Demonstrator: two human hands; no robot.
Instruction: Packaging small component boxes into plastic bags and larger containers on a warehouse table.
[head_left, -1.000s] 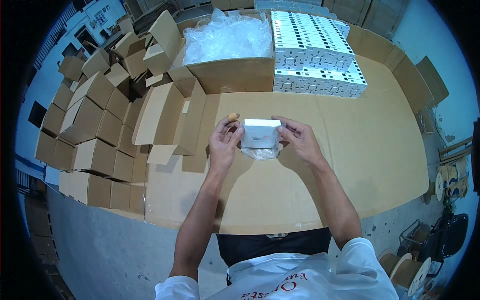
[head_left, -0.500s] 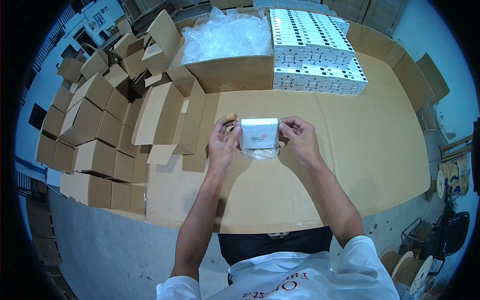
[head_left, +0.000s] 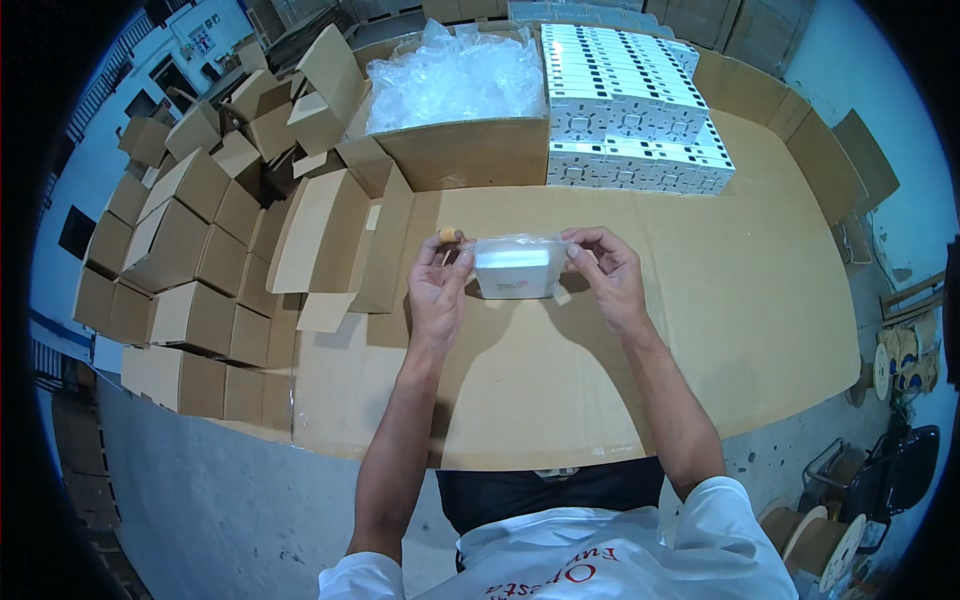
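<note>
A small white box (head_left: 516, 270) wrapped in a clear plastic bag hangs above the cardboard-covered table (head_left: 720, 330), held between both hands. My left hand (head_left: 437, 283) pinches the bag's left end. My right hand (head_left: 606, 268) pinches the right end with thumb and fingers. A small tan piece (head_left: 449, 236) shows at my left fingertips; what it is I cannot tell.
A large open carton (head_left: 460, 140) full of clear plastic bags stands at the back. Stacked white boxes (head_left: 630, 120) sit to its right. Several folded brown cartons (head_left: 200, 250) pile up on the left. Spools and a black chair (head_left: 900, 450) stand at the right.
The bagged white box has tilted slightly, so more of its front shows. Both hands stay at its ends.
</note>
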